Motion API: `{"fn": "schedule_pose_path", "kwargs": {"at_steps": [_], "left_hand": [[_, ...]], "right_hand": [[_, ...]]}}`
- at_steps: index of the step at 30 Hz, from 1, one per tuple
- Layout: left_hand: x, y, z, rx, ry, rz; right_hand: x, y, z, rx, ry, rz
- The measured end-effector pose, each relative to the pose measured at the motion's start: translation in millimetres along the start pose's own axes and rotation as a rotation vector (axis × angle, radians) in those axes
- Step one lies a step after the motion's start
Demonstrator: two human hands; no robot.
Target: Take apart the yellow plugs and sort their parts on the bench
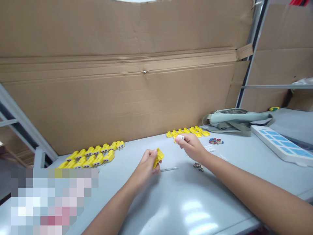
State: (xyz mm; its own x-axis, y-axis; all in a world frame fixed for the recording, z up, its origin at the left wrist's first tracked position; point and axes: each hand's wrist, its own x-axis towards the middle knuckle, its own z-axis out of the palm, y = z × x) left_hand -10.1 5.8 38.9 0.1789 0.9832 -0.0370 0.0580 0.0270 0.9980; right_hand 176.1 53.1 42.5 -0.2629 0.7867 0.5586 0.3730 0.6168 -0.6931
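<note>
My left hand is closed round a yellow plastic housing half, its hollow side partly showing. A thin metal rod, perhaps a screwdriver shaft, shows just right of that hand; its other end is hidden. Higher and to the right, my right hand pinches a small white plastic piece. A bit of yellow shows beside its fingertips, and I cannot tell whether it is held too. Behind this hand, rows of yellow housing halves lie against the cardboard.
Two rows of closed yellow housings stand at the left. Right of my right hand lie red and blue small parts, white pieces and metal parts. Farther right are a grey-green bag and a white-and-blue panel. Cardboard walls the back.
</note>
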Motion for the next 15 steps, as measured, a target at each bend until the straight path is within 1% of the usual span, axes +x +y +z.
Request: {"fn": "schedule_pose_path", "kwargs": {"at_steps": [2,4,5,8,11,13,15], "left_hand": [[10.3,-0.4,-8.1,0.153,-0.03,-0.029],[25.0,0.1,-14.6,0.407,-0.059,-0.059],[33.9,0.6,-16.4,0.548,-0.053,-0.07],[64.8,2.0,-15.9,0.651,-0.042,-0.053],[93.2,0.9,-9.6,0.723,-0.009,-0.003],[103.9,-0.9,-6.6,0.766,0.025,0.062],[106.2,-2.0,-7.1,0.815,0.025,0.126]], "right_hand": [[5.9,4.7,-10.2,0.064,0.075,0.048],[10.8,8.5,-19.6,0.137,0.126,0.087],[12.7,10.0,-23.7,0.17,0.142,0.102],[16.3,12.8,-31.7,0.215,0.169,0.13],[17.5,14.1,-34.5,0.191,0.157,0.133],[17.7,13.9,-35.3,0.155,0.137,0.114],[17.7,12.7,-36.5,0.125,0.125,0.094]]}}
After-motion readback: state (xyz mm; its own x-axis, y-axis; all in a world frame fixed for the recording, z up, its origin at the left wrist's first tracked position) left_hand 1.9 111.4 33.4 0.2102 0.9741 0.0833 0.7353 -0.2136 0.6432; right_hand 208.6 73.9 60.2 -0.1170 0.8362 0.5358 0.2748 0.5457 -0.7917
